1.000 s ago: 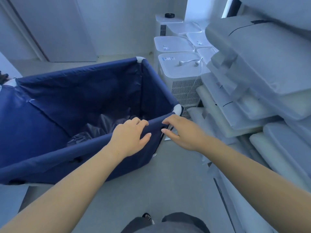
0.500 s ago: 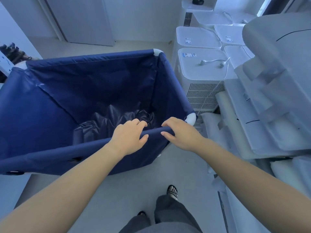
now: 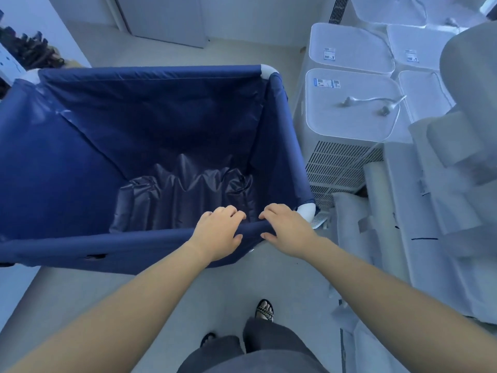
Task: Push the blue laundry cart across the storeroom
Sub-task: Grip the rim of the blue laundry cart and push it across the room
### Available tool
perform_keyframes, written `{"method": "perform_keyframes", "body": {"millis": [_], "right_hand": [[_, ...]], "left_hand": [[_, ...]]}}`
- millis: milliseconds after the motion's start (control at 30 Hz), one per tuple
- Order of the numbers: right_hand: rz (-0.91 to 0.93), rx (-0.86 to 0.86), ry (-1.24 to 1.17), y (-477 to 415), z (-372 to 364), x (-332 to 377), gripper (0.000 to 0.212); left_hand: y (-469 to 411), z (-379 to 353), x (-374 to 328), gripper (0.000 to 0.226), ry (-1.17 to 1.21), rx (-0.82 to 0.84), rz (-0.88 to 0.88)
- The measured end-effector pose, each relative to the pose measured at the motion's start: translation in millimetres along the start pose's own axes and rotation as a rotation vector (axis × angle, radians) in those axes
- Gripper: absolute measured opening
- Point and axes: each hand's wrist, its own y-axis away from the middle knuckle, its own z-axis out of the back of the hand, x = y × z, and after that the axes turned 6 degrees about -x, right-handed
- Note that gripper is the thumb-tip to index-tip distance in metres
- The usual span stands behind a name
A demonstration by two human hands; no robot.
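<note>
Head view. Beyond the far-left corner of the blue laundry cart [image 3: 150,114]: one dark heap [image 3: 35,49], too unclear to name. Cart on pale floor [image 3: 67,289], filling left and middle of frame, top open, skewed to the line of the arms. Beyond its far side: one closed door [image 3: 166,20], open floor between.

Inside the cart, at the bottom: one crumpled black liner [image 3: 183,195]. Nothing else seen in there, so probably a light load to roll. White corner fittings [image 3: 267,71]: three in sight, fourth off frame.

On the cart's near rail: left hand [image 3: 217,235], fingers curled over the top, thumb on the outer face, clamped on the rail. Just beside it, toward the near-right corner: right hand [image 3: 289,230], gripping the same rail the same way. Two hands, one rail, both crowded at the right end rather than spread; likely for swinging that corner clear of the neighbours on that side.

Right of the cart, very near its side: white boxy units [image 3: 349,109] with vent grilles, at least five tops counted, more possibly cut off. Further right of the cart: wrapped pale pads [image 3: 435,216], stacked and leaning, not countable.

Judged stage: push barely begun, most of the crossing ahead.
</note>
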Motion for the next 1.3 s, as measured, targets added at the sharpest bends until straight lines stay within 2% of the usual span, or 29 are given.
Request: {"method": "perform_keyframes", "body": {"millis": [233, 433, 600, 867, 1300], "right_hand": [[0.024, 0.077, -0.035, -12, -19, -25, 0.039], [0.034, -0.031, 0.021, -5, -44, -31, 0.042], [0.06, -0.059, 0.061, -4, -49, -32, 0.039], [0.058, -0.058, 0.119, -6, -52, -31, 0.038], [-0.052, 0.072, 0.137, 0, -55, 16, 0.041]], "left_hand": [[-12, -30, -9, 0.046, 0.032, 0.102, 0.153], [1, -51, -17, 0.042, 0.085, -0.055, 0.244], [3, -49, -14, 0.041, 0.11, -0.077, 0.237], [-5, -47, -13, 0.041, 0.03, 0.011, 0.232], [17, -37, 15, 0.041, -0.002, 0.182, 0.152]]}}
